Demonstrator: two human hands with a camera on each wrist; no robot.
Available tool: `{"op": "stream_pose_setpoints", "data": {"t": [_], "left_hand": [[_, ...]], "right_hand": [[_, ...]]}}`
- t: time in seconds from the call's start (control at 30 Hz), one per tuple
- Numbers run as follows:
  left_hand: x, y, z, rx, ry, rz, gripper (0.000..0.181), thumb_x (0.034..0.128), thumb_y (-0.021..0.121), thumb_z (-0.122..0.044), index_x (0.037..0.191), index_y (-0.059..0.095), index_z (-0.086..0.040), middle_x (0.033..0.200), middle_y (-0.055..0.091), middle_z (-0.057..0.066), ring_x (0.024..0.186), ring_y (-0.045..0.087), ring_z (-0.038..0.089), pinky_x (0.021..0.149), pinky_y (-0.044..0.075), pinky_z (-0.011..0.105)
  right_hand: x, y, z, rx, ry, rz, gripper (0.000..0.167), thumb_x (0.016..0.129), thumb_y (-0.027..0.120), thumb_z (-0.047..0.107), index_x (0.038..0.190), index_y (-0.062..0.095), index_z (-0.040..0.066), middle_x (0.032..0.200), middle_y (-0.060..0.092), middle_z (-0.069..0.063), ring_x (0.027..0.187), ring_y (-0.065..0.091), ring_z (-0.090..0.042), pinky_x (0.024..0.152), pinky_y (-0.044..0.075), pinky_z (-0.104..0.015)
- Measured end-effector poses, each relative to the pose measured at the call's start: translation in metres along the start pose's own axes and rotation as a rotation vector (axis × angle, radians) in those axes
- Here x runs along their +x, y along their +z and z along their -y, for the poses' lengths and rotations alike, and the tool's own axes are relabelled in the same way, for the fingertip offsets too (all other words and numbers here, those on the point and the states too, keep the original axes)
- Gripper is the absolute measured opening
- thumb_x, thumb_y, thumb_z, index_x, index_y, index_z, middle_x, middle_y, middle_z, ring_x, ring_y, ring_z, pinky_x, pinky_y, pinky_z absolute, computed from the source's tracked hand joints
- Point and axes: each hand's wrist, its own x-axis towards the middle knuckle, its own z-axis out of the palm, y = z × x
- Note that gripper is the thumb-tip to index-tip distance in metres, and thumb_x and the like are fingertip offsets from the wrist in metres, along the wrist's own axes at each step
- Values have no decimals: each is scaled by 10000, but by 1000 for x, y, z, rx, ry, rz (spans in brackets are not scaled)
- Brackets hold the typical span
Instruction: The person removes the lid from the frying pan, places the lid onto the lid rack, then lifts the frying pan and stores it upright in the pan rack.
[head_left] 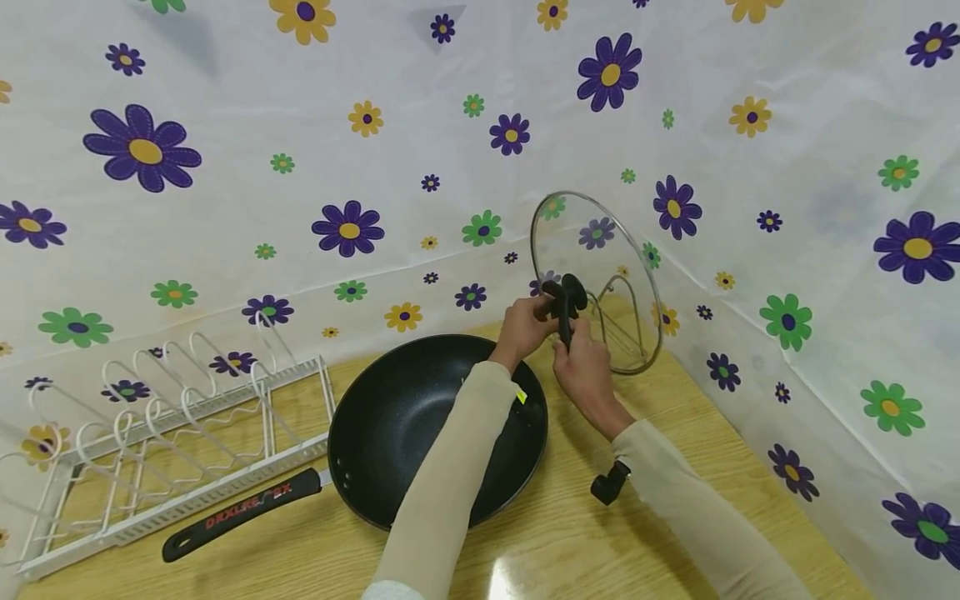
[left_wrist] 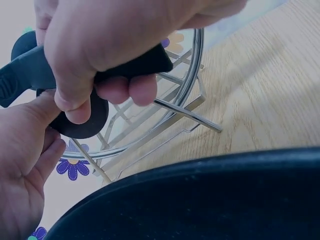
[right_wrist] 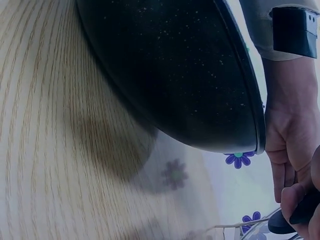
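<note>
A round glass lid (head_left: 600, 225) with a metal rim stands tilted at the wire lid stand (head_left: 630, 333); I cannot tell whether it rests on it. The right hand (head_left: 588, 371) curls its fingers round the long black handle (left_wrist: 135, 65) in front of the glass. The left hand (head_left: 525, 329) pinches the black handle part from the other side; in the left wrist view its fingers (left_wrist: 45, 107) meet the round black disc (left_wrist: 82, 120). In the right wrist view the right hand's fingers are mostly cut off.
A black wok (head_left: 420, 417) sits on the wooden table (head_left: 570, 550) beneath the left forearm, its long handle (head_left: 240, 512) pointing left. A white wire dish rack (head_left: 180, 492) stands at the left. Flower-patterned sheeting (head_left: 420, 100) closes the back and right side.
</note>
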Motion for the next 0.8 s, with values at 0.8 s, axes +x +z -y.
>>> {"op": "stream_pose_setpoints", "data": {"t": [0.8], "left_hand": [[-19,-44,1,41,-33,109,544,1018,620,-160,1525,459,-44,1548,487,144,1396,508,314,1107,454,418]], "right_hand": [[0,-5,5,31,67,56,376,972,621,241,1262,526,20,820,712,-142,612,633,-292,570,473,-421]]}}
